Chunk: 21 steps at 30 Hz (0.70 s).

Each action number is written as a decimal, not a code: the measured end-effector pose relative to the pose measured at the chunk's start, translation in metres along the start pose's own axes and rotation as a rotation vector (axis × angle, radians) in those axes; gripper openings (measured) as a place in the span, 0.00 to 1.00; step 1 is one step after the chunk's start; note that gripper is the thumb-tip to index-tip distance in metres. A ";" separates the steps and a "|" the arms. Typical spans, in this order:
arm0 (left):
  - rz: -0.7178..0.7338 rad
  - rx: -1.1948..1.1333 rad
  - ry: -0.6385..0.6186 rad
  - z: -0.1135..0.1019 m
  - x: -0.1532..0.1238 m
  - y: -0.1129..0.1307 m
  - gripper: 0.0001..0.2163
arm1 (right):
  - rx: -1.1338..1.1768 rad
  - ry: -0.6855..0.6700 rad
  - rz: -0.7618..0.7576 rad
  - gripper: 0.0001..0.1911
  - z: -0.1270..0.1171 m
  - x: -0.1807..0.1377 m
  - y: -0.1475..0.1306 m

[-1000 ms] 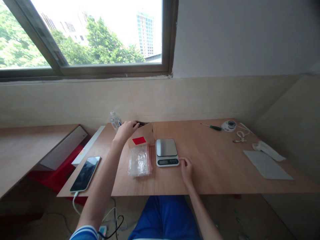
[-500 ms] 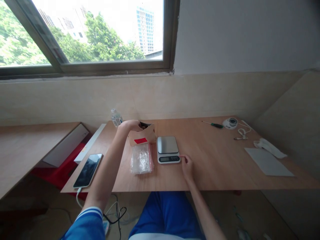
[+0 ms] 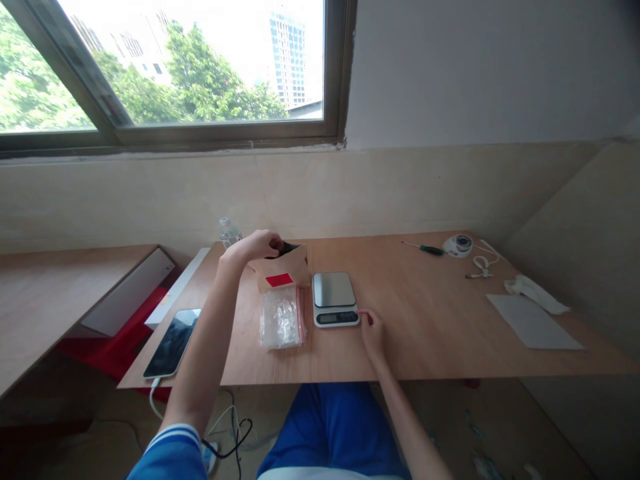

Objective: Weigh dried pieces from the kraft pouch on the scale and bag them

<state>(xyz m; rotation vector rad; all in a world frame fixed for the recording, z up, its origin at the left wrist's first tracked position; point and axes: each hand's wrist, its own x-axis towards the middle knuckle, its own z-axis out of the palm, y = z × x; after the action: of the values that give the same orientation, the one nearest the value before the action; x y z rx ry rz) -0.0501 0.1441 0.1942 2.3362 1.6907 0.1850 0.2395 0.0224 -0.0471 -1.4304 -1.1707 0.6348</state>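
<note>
While the left hand (image 3: 267,244) bends its fingers into the open mouth of one brown paper bag (image 3: 294,270), grip hidden, the right hand (image 3: 373,331), well apart, sets one extended finger at the front right edge of one digital scale (image 3: 334,291), other fingers curled; whether they hold anything cannot be told. Scale: one, on one wooden table (image 3: 415,320), right of the paper bag. Clear zip bags (image 3: 281,321): one stack, before the paper bag, number unclear. Also: one phone (image 3: 171,343), one bottle (image 3: 230,235), one screwdriver (image 3: 431,251).

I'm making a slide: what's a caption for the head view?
Left hand at an open paper bag, right hand beside a scale.
</note>
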 end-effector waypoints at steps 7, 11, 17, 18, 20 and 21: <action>0.152 -0.146 0.325 -0.018 -0.017 0.030 0.14 | -0.021 0.010 -0.011 0.13 0.000 0.000 -0.001; 0.290 -0.238 0.321 0.014 -0.019 0.071 0.19 | -0.026 -0.007 -0.003 0.13 0.000 0.000 -0.002; 0.219 -0.102 -0.023 0.109 0.008 0.098 0.17 | -0.022 -0.019 -0.016 0.13 -0.001 -0.001 -0.003; 0.200 -0.081 -0.036 0.123 0.012 0.097 0.16 | -0.022 -0.020 -0.014 0.13 0.000 0.000 -0.002; 0.160 -0.034 -0.035 0.144 0.016 0.095 0.14 | -0.027 -0.019 -0.014 0.13 0.001 0.001 0.002; 0.145 -0.014 -0.023 0.153 0.016 0.094 0.13 | -0.031 -0.019 -0.019 0.13 0.002 0.001 0.005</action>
<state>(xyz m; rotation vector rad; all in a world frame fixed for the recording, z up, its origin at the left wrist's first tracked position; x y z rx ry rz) 0.0792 0.1123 0.0728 2.4416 1.5049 0.1950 0.2400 0.0249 -0.0516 -1.4406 -1.2118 0.6206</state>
